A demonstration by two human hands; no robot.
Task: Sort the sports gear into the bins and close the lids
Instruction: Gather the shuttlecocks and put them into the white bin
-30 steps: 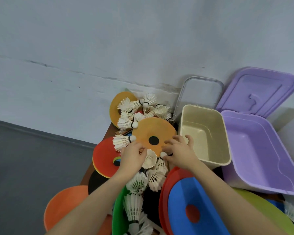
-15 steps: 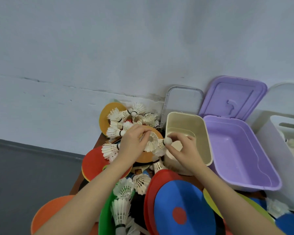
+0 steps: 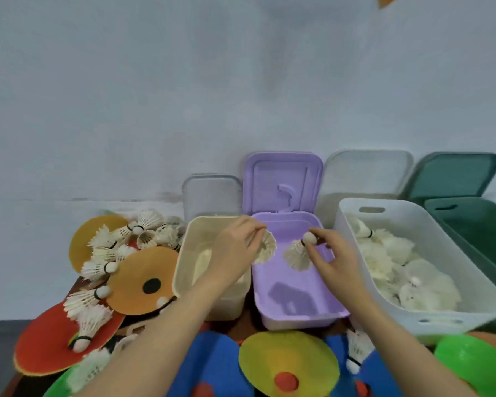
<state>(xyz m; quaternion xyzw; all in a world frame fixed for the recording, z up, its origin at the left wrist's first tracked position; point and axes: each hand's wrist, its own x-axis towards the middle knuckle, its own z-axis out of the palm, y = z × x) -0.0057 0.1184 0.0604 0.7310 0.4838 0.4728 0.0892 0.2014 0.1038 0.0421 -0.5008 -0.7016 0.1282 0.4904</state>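
Head view, mid-frame: left hand [image 3: 235, 247] fingers pinch one shuttlecock [image 3: 265, 247], right hand [image 3: 331, 256] fingers another shuttlecock [image 3: 298, 253]. Featherlight, crushable; I'd grip the cork.

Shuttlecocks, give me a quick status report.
Left hand pinches one shuttlecock, right hand another, both above the purple bin. White bin already holds shuttlecocks. All lids open.

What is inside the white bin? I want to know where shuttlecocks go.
The white bin holds a heap of white feather shuttlecocks, one with its cork up near the back. The heap covers the bin's floor, so anything beneath cannot be seen.
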